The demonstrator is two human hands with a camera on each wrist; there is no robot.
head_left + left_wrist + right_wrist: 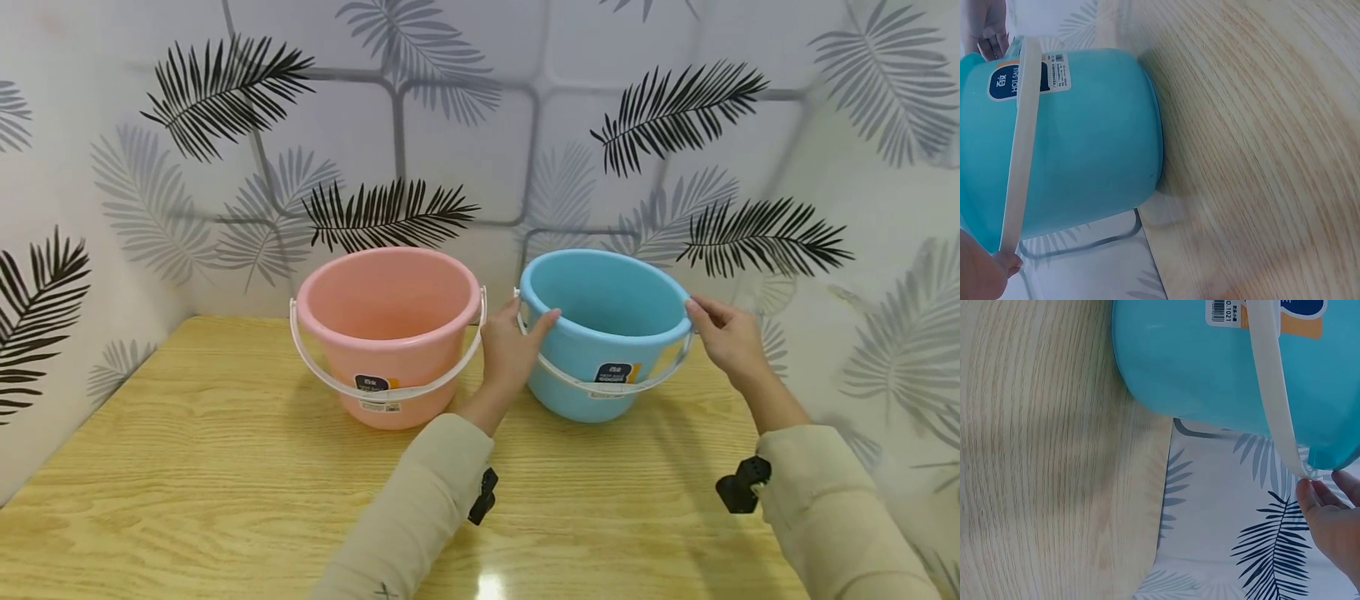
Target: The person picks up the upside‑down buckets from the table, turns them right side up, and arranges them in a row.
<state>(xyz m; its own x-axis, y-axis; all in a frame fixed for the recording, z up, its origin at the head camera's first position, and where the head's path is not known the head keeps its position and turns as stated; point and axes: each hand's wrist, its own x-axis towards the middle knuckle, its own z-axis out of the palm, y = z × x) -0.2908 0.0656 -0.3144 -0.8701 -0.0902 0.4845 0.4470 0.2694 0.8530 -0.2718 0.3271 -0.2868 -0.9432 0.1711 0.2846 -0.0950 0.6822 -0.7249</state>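
A light-blue bucket (588,358) with a white handle (600,387) hanging across its front is near the back of the table. My left hand (512,343) grips it at the left rim, thumb over the edge. On the opposite side, my right hand (729,335) holds the rim beside the handle's end; in the right wrist view the fingertips (1310,490) are at that joint. The rim slants down to the right. Whether the base touches the table cannot be told. A pink bucket (397,367) stands to the left, its white handle also hanging in front.
Both buckets are on a wood-grain table (225,467). Right behind it rises a wall (465,167) with a leaf pattern, which continues along both sides. The pink bucket is close to my left hand.
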